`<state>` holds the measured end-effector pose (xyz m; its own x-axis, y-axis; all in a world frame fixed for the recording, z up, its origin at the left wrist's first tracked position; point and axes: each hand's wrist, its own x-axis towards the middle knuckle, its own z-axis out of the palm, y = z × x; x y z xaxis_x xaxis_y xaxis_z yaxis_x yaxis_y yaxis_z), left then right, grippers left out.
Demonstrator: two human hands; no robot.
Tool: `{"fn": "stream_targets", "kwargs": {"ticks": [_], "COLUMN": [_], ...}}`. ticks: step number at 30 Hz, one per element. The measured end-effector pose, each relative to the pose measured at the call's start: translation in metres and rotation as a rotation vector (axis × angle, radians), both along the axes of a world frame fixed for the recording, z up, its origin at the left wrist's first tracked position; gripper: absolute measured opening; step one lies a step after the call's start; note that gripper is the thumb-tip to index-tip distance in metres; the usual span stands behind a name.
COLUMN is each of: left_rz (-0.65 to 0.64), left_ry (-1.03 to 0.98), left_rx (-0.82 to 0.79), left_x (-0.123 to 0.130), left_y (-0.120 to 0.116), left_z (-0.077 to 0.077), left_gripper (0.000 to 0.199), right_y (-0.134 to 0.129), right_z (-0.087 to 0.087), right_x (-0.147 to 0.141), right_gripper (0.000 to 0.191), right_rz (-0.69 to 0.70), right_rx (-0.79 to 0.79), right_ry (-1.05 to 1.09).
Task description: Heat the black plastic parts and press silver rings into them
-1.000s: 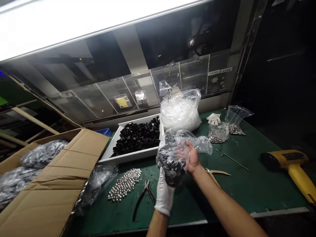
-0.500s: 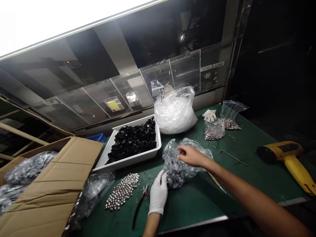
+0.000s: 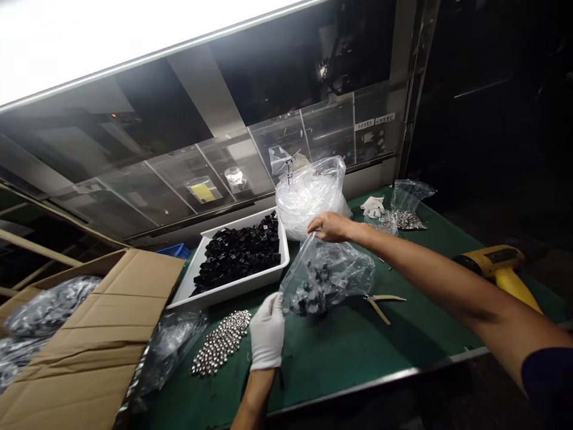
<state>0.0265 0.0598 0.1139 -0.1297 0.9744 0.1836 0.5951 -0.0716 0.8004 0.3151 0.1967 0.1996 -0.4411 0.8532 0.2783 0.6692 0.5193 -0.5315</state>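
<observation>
A clear plastic bag (image 3: 344,269) with small dark parts (image 3: 316,286) inside is stretched between my two hands above the green table. My left hand (image 3: 267,331), in a white glove, pinches the bag's near left edge. Bare, my right hand (image 3: 330,227) grips the bag's upper edge, its fingers closed on the plastic. Just right of the bag lie pliers with pale yellow handles (image 3: 385,304). Left of my gloved hand is a spread of shiny metal pieces (image 3: 221,343). The pliers with dark handles are mostly hidden under my left wrist.
Behind stands a white tray (image 3: 228,290) of black parts, beside a large bag of white material (image 3: 295,209). A cardboard box (image 3: 85,322) occupies the left. Bags of small metal parts (image 3: 407,220) and a yellow heat gun (image 3: 496,263) are on the right.
My right hand has risen up and away, pulling the bag's edge taut. My left hand has shifted left and up with its edge, and the yellow-handled pliers have come into fuller view.
</observation>
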Motion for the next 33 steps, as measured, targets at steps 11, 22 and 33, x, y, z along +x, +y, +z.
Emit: {"fn": "stream_targets", "kwargs": {"ticks": [11, 22, 33], "left_rz": [-0.075, -0.022, -0.07], "left_ry": [0.314, 0.383, 0.347], "left_rx": [0.612, 0.8, 0.832], "left_x": [0.02, 0.023, 0.054], "left_y": [0.058, 0.078, 0.095], "left_z": [0.094, 0.14, 0.166], "left_gripper": [0.025, 0.022, 0.027], "right_y": [-0.038, -0.045, -0.046], "right_z": [0.045, 0.056, 0.048], "right_x": [0.053, 0.054, 0.068], "right_gripper": [0.025, 0.023, 0.022], "right_rz": [-0.222, -0.296, -0.39], "right_rx": [0.324, 0.43, 0.466], "right_ry": [0.09, 0.12, 0.147]}}
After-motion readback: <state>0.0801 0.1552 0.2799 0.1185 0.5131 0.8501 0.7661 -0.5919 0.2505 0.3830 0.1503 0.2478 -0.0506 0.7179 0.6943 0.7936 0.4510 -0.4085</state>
